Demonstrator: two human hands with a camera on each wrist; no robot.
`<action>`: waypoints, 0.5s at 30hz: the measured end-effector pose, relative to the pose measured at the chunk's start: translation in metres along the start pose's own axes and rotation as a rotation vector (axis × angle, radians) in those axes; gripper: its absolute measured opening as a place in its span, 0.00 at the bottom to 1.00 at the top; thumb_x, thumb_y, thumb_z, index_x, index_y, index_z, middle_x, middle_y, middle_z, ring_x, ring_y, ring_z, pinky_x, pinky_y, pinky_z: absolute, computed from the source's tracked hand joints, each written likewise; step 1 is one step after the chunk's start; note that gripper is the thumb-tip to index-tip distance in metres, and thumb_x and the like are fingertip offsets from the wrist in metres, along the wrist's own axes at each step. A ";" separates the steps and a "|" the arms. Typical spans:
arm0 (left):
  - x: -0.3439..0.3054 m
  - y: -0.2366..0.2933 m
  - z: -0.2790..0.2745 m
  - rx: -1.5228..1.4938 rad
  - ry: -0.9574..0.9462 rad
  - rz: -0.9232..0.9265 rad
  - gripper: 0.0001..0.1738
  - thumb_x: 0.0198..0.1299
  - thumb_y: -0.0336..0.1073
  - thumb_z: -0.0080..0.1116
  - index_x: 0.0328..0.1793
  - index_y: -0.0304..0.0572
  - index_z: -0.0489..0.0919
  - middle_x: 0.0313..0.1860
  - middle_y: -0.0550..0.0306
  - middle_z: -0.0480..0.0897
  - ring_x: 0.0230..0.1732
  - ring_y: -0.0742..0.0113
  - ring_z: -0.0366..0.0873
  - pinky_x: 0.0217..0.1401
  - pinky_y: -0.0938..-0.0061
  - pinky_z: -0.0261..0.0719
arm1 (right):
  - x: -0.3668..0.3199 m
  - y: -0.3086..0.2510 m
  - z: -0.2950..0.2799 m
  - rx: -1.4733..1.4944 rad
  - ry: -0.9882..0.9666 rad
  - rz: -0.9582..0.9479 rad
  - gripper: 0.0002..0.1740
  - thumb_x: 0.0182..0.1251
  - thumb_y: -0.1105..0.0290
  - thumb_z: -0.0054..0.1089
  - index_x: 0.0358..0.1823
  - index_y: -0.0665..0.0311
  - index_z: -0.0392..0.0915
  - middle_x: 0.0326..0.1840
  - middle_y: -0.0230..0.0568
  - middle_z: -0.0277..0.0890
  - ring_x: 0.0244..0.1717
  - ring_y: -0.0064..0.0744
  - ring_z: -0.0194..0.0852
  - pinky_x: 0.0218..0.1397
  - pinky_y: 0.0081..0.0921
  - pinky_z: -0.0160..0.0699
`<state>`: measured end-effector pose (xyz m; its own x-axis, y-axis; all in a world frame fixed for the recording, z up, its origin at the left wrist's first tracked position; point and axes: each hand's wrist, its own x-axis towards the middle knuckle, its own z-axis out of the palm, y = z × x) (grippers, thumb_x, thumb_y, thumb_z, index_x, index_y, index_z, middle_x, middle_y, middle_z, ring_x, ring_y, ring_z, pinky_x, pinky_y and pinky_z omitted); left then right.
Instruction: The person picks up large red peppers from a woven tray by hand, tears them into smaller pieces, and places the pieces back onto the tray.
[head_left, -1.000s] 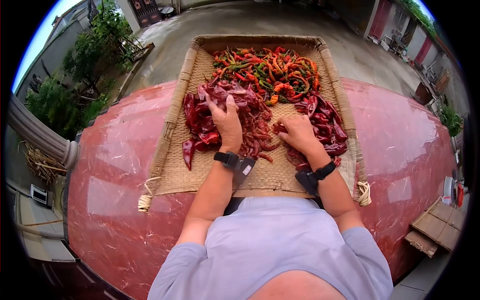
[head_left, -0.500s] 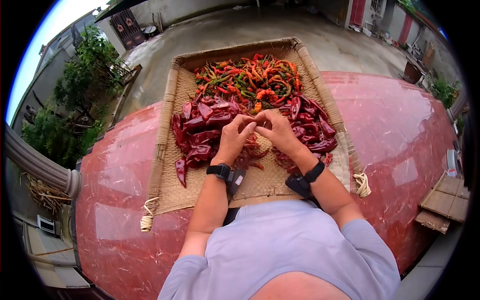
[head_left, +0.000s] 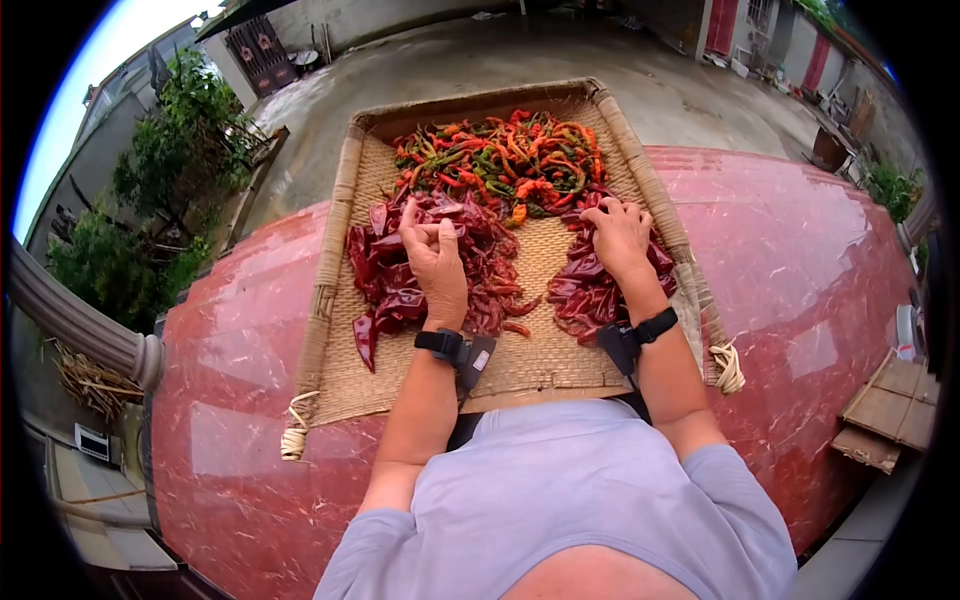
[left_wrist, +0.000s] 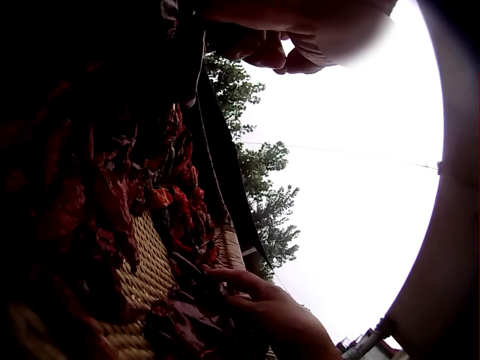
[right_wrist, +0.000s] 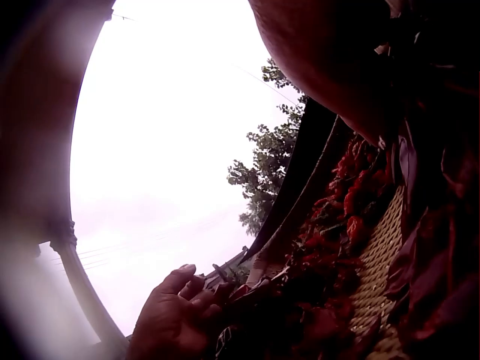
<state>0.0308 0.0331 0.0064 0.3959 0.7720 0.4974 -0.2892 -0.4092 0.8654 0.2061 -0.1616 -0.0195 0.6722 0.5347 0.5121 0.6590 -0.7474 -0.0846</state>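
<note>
Woven tray [head_left: 548, 262], low walls, rim wrapped in cane, front corners tied off in pale cord; set before the seated or standing person (posture can't be made out), red white-veined stone around it. Inside, from the left: single dark red pepper [head_left: 365, 344] at the near edge of a heap of large, glossy dark red peppers [head_left: 383, 268]; thinner, wrinkled red pieces [head_left: 490, 295] along that heap's right flank. Across the back, a tangle of slim peppers [head_left: 500, 160], orange, red and green mixed. Strip of bare weave between, then a second dark red pile [head_left: 580, 288] against the right side.

Hands well apart. Left hand [head_left: 436, 265] over the left heap: index finger extended, thumb raised and clear of it, other fingers loosely bent. Right hand [head_left: 622, 240] at the top of the right pile, fingers spread and bent downward over the peppers; fingertips partly hidden, so whether it pinches one can't be told.

Black strap [head_left: 438, 343] on left wrist, its grey device bearing a small pale label [head_left: 481, 361]; print too small to read. Black strap [head_left: 655, 325] on right wrist too.
</note>
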 end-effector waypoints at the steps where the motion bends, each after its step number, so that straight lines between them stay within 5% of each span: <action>1: -0.003 -0.001 0.001 0.007 -0.085 -0.036 0.27 0.74 0.35 0.53 0.76 0.39 0.63 0.30 0.67 0.69 0.24 0.82 0.63 0.23 0.83 0.67 | 0.001 0.000 -0.001 0.012 -0.002 -0.002 0.17 0.60 0.74 0.64 0.48 0.44 0.86 0.56 0.34 0.74 0.62 0.44 0.65 0.67 0.45 0.57; 6: -0.014 0.002 0.010 0.008 -0.391 -0.129 0.15 0.74 0.35 0.55 0.63 0.41 0.76 0.30 0.68 0.72 0.25 0.82 0.66 0.26 0.81 0.69 | 0.010 -0.003 -0.001 0.234 0.220 -0.019 0.13 0.61 0.70 0.67 0.48 0.50 0.85 0.51 0.34 0.78 0.54 0.43 0.73 0.61 0.42 0.69; 9: -0.016 0.006 0.013 0.049 -0.520 -0.129 0.19 0.71 0.37 0.60 0.65 0.43 0.75 0.28 0.69 0.72 0.27 0.81 0.67 0.29 0.81 0.69 | 0.013 -0.024 -0.033 0.727 0.250 -0.101 0.12 0.64 0.72 0.66 0.48 0.59 0.83 0.45 0.37 0.81 0.47 0.40 0.80 0.51 0.34 0.78; 15: -0.020 0.004 0.015 0.110 -0.737 -0.250 0.19 0.67 0.39 0.66 0.60 0.38 0.78 0.34 0.66 0.81 0.35 0.80 0.76 0.38 0.81 0.78 | 0.000 -0.063 -0.047 1.412 -0.395 -0.079 0.12 0.71 0.72 0.61 0.52 0.67 0.80 0.43 0.30 0.79 0.44 0.19 0.77 0.49 0.23 0.79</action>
<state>0.0349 0.0081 0.0010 0.9251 0.3415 0.1659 -0.0423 -0.3416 0.9389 0.1485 -0.1329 0.0256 0.5130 0.7994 0.3128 0.3170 0.1622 -0.9344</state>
